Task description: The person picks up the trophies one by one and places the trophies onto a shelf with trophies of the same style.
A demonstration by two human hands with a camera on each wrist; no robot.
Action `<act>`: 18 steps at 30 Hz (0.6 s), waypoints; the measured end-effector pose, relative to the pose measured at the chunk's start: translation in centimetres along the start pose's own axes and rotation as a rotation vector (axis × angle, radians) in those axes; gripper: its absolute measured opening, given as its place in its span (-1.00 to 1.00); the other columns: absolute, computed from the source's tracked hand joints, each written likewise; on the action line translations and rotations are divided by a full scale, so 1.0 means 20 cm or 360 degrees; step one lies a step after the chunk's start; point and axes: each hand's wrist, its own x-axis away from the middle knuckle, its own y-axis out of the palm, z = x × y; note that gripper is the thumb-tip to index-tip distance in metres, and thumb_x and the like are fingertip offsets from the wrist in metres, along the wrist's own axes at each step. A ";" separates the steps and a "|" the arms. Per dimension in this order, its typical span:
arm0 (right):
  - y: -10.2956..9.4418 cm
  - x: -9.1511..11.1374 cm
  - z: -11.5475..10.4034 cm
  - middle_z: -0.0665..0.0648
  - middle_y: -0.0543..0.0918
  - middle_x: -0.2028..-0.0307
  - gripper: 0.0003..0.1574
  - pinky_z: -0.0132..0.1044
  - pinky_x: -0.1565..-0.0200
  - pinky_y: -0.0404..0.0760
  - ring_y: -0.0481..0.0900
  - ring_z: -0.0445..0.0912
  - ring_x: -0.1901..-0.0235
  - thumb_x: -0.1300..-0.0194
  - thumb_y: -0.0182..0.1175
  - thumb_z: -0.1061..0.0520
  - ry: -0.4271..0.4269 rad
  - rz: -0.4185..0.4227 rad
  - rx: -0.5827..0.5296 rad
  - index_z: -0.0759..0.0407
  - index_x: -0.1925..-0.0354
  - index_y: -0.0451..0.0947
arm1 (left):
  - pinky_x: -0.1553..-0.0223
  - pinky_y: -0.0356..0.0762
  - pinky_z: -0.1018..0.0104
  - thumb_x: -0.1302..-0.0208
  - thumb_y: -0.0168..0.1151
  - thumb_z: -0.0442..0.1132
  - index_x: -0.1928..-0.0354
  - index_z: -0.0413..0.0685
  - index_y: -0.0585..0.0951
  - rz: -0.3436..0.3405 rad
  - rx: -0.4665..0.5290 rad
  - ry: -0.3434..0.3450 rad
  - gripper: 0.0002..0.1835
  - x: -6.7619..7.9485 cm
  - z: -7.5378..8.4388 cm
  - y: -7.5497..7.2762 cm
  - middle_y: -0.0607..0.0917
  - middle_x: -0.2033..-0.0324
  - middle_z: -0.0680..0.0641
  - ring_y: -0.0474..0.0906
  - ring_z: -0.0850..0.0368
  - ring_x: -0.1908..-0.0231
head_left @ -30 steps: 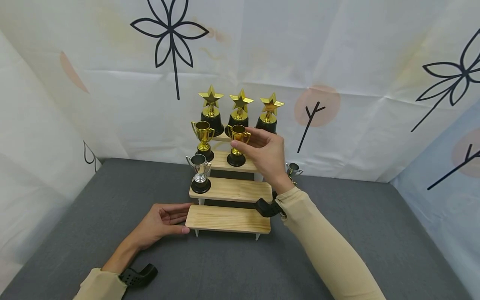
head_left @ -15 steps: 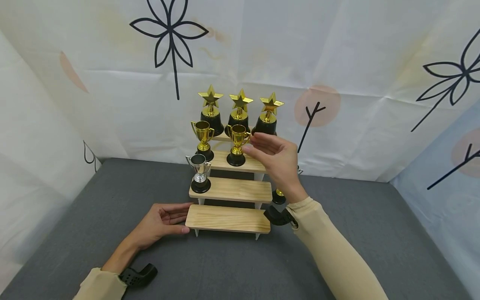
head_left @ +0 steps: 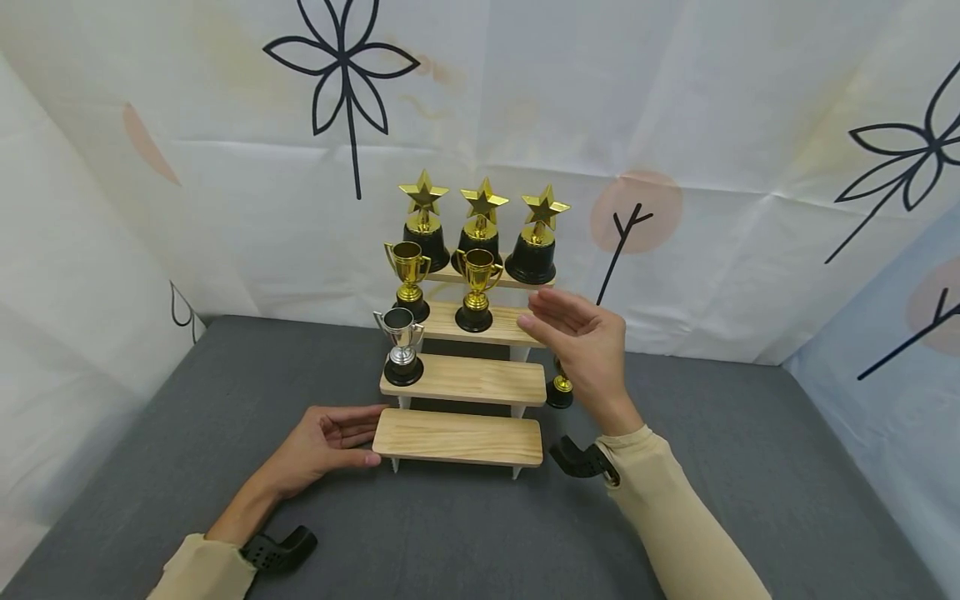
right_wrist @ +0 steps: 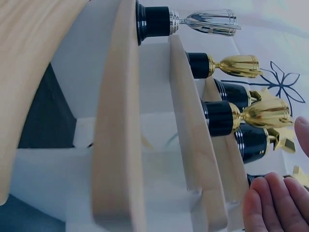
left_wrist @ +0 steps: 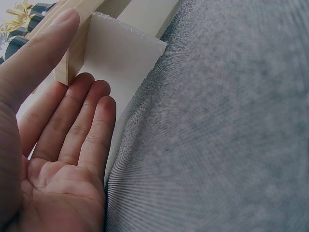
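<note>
One shiny gold cup [head_left: 477, 279], two-handled on a round black base, stands upright on the third step up of a pale-grained wooden stand [head_left: 457, 437], beside its twin [head_left: 409, 265]. A silver cup [head_left: 401, 340] sits one step lower. The right hand [head_left: 588, 346] is released, fingers loosely bent near that third step; the left hand [head_left: 330, 443], unclenched, lies at the stand's end on ribbed grey cloth [head_left: 427, 542].

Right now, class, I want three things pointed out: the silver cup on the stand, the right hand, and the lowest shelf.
Silver cup [head_left: 402, 343]: head view, where the bowl narrows toward the stem.
Right hand [head_left: 589, 353]: head view, middle of the hand.
Lowest shelf [head_left: 457, 437]: head view, middle of its wooden top.
</note>
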 end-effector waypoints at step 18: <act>-0.11 0.12 0.06 0.19 0.77 0.08 -0.46 -0.14 -0.05 0.73 0.74 0.06 0.04 -0.09 0.37 0.60 0.0019 0.0168 -0.0107 0.51 -0.09 0.61 | -0.18 0.60 0.23 -0.11 0.46 -0.54 -0.33 -0.63 0.34 -0.0005 -0.0003 0.0002 -0.24 0.00 0.00 0.00 0.40 -0.26 -0.59 0.59 0.14 -0.17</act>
